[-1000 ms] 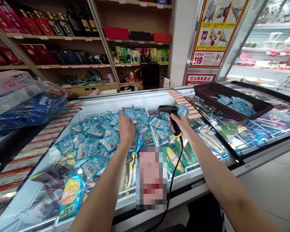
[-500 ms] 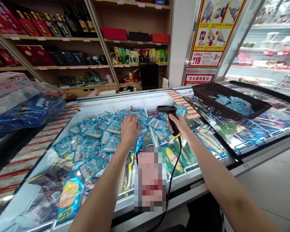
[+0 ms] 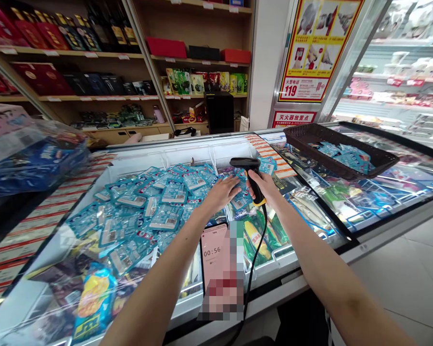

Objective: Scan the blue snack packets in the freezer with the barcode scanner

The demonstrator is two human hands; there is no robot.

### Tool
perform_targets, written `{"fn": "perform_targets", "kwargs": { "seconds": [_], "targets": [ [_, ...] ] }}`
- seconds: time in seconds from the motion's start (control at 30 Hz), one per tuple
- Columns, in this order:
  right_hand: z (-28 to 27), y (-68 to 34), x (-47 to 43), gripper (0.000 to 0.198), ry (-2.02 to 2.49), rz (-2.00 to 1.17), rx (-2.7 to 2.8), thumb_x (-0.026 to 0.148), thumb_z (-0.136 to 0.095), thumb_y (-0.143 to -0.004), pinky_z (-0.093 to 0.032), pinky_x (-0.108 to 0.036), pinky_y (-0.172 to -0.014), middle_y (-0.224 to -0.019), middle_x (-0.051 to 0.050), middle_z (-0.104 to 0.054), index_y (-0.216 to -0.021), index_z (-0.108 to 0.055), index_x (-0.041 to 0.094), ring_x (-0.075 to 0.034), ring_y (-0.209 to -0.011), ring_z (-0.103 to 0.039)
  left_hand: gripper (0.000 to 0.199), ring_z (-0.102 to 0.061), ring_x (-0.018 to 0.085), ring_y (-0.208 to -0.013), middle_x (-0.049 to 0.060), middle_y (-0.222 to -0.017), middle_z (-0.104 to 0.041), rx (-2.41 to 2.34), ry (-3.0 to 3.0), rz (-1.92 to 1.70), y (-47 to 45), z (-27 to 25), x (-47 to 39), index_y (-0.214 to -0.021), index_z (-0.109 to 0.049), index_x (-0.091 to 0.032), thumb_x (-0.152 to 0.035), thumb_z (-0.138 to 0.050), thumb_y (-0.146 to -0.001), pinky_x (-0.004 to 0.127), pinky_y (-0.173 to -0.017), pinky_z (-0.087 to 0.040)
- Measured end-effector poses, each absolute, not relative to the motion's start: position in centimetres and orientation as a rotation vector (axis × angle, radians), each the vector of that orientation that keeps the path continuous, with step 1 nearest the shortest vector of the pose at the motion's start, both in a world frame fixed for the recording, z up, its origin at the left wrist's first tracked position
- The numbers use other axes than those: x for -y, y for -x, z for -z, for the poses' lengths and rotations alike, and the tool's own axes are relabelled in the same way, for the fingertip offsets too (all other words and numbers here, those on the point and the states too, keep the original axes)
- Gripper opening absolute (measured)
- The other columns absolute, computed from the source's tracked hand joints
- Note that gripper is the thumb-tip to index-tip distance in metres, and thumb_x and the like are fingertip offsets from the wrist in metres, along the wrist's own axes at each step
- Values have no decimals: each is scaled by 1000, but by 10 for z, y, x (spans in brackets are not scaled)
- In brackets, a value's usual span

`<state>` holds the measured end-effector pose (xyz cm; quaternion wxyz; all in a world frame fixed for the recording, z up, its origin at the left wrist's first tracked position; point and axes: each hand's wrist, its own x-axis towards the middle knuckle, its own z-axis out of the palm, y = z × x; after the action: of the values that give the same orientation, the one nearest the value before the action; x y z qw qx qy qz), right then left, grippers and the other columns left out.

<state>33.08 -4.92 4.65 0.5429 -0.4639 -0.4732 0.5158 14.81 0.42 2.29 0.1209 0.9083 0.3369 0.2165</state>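
Left hand (image 3: 222, 194) has swung rightward, grip spread over glossy packets (image 3: 242, 197); right hand (image 3: 265, 186) clasps pistol-shaped scanner (image 3: 244, 163).

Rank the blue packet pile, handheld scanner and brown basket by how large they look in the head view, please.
1. Blue packet pile, taken as a whole
2. Brown basket
3. Handheld scanner, its handle partly covered by the right hand
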Motion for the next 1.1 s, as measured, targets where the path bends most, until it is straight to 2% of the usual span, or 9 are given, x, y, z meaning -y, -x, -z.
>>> {"fn": "perform_targets", "kwargs": {
  "seconds": [0.1,0.27,0.47,0.63,0.77,0.9,1.1],
  "targets": [
    [-48,-330,50,49,1076,-1235,1095,67,-68,-72,-40,-22,-35,-54,0,-58,-72,-55,20,-10,-39,-49,40,-47,29,-135,12,-138,-58,-1039,-2653,-573,-154,-23,-7,-129,-57,-23,-40,-47,-94,50,-113,-31],
    [-49,-330,51,49,1098,-1231,1113,67,-66,-75,-40,-23,-35,-49,1,-55,-70,-55,20,-10,-37,-48,37,-57,29,-119,12,-125,-62,-1106,-2677,-518,-155,-25,-7,-122,-57,-21,-42,-54,-91,53,-113,-27],
    [-46,-331,50,47,1041,-1236,1102,66,-68,-75,-41,-23,-35,-58,0,-60,-75,-57,20,-10,-40,-51,57,-55,33,-113,14,-114,-60,-1193,-2711,-848,-147,-27,-2,-123,-57,-17,-47,-72,-78,46,-97,-42],
    [-44,-331,49,47,1050,-1260,1102,65,-69,-73,-40,-24,-35,-58,0,-60,-76,-57,20,-11,-40,-50,30,-58,24,-95,8,-99,-60,-1426,-2239,-1231,-123,-25,6,-105,-58,-18,-41,-64,-85,37,-85,-45],
    [-46,-326,52,47,1096,-1273,1118,65,-70,-72,-39,-24,-34,-59,0,-60,-75,-56,20,-10,-39,-49,38,-52,16,-77,1,-84,-51,-1543,-1677,-1537,-96,-18,3,-105,-50,-19,-43,-66,-81,29,-70,-43],
    [-52,-323,60,48,1110,-1335,1212,65,-69,-73,-36,-23,-34,-54,1,-58,-74,-57,19,-10,-39,-49,44,-42,10,-60,-6,-72,-38,-1334,-1310,-1582,-80,-8,-5,-113,-41,-21,-35,-65,-80,23,-53,-35],
    [-48,-327,63,47,1115,-1403,1405,65,-65,-78,-35,-23,-36,-51,1,-55,-71,-56,19,-10,-39,-48,47,-44,8,-59,-8,-71,-35,-1194,-1197,-1573,-81,-5,-5,-113,-37,-23,-27,-65,-75,20,-52,-36]
  ]
}}
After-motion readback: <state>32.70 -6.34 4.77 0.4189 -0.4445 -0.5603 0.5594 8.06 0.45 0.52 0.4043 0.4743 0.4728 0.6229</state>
